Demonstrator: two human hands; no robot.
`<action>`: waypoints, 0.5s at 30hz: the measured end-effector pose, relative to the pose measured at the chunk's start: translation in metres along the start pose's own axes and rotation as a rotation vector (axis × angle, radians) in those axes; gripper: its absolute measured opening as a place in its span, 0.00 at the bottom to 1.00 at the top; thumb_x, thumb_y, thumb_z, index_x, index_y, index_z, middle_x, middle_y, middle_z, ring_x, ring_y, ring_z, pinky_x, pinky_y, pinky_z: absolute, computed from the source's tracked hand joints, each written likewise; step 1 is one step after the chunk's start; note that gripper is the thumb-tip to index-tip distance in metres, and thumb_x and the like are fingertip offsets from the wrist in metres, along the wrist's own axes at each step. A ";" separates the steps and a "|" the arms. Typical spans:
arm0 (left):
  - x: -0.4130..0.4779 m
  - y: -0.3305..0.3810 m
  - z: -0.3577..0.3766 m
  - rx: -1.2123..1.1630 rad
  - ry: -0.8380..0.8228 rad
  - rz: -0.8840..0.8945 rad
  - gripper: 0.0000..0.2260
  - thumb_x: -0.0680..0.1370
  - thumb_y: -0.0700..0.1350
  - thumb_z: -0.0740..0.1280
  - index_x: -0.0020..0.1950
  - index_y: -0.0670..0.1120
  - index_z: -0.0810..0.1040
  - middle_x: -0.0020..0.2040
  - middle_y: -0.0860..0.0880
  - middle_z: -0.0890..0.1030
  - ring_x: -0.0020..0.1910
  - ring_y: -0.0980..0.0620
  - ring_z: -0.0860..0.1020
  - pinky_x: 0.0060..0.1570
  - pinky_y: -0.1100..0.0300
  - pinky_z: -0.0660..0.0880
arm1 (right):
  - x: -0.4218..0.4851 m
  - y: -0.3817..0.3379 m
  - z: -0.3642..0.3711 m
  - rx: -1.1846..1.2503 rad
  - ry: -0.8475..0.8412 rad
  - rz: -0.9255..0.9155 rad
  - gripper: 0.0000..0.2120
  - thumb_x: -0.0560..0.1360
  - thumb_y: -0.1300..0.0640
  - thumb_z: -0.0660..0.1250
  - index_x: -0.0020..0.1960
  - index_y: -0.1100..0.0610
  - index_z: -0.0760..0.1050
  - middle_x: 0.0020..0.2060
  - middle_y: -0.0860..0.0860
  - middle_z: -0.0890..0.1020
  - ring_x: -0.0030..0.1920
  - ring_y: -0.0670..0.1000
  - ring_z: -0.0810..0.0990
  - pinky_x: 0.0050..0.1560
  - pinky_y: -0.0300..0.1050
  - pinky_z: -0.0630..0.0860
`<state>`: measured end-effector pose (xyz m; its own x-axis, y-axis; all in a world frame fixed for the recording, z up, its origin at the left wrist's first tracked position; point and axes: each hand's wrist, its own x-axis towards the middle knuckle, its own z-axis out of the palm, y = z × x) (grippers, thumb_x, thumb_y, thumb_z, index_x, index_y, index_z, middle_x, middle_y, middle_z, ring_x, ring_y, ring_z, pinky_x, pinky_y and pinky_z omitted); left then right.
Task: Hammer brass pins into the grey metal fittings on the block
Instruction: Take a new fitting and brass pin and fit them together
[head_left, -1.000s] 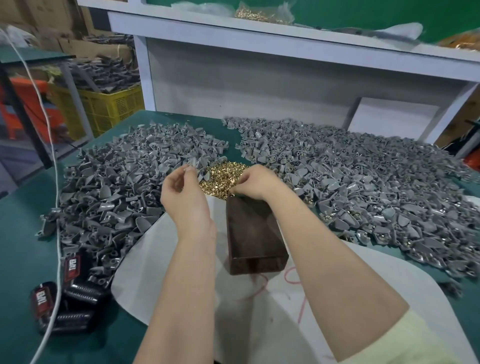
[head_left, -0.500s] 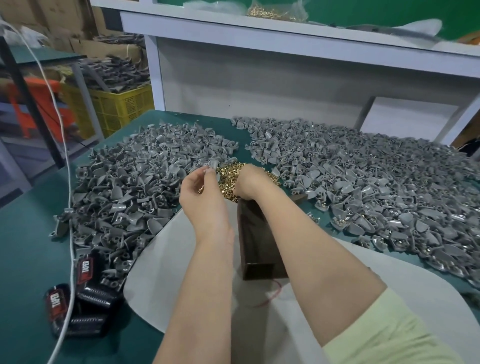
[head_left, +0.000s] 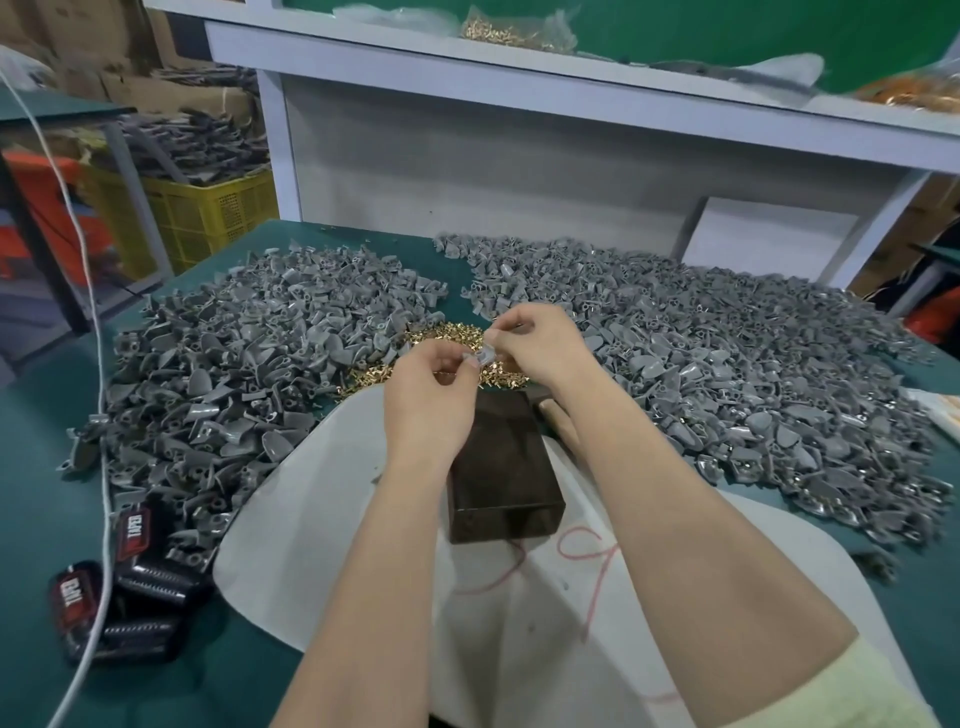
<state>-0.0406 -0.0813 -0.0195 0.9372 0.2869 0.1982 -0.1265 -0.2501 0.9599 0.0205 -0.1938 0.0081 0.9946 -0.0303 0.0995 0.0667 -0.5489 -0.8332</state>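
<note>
Both hands have risen from the brass pins (head_left: 447, 335) and met above the far end of the block (head_left: 501, 462). Left of the block lies a heap of grey fittings (head_left: 249, 374). The left hand (head_left: 434, 387) pinches one grey fitting (head_left: 485, 356) by its near edge, and the right hand (head_left: 543, 340) pinches its far edge (any pin between those fingertips is too small to see). Right of the block spreads a second heap (head_left: 727, 374).

Progress, as judged: early in a cycle. Nothing stands on the block and neither hand holds a hammer, so seating and striking remain.

Writing: black packs (head_left: 132, 566) far left of the block carry red labels with white letters, unreadable. Red scribbles mark the white sheet (head_left: 322, 519) beneath the block.
</note>
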 end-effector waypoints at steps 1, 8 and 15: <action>0.000 0.000 0.000 0.022 -0.007 -0.004 0.02 0.77 0.43 0.67 0.47 0.49 0.78 0.39 0.59 0.77 0.41 0.60 0.75 0.38 0.70 0.68 | -0.002 -0.001 -0.002 0.021 0.018 0.005 0.08 0.74 0.62 0.68 0.38 0.54 0.75 0.38 0.53 0.81 0.39 0.52 0.80 0.47 0.49 0.79; -0.007 0.001 0.005 0.400 -0.144 -0.022 0.07 0.76 0.43 0.66 0.41 0.55 0.75 0.40 0.57 0.77 0.52 0.50 0.78 0.59 0.52 0.69 | -0.039 0.002 -0.031 0.229 -0.059 -0.026 0.08 0.76 0.70 0.62 0.50 0.61 0.77 0.37 0.53 0.80 0.35 0.47 0.79 0.42 0.37 0.81; -0.008 0.002 0.008 0.590 -0.174 0.038 0.05 0.77 0.46 0.66 0.44 0.57 0.78 0.53 0.53 0.80 0.59 0.47 0.73 0.54 0.53 0.63 | -0.061 0.014 -0.031 0.068 -0.004 -0.065 0.05 0.75 0.66 0.66 0.43 0.57 0.76 0.39 0.52 0.83 0.39 0.47 0.82 0.42 0.37 0.78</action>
<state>-0.0461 -0.0910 -0.0212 0.9812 0.1249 0.1469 -0.0063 -0.7408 0.6717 -0.0419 -0.2255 0.0070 0.9883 0.0071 0.1524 0.1362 -0.4916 -0.8601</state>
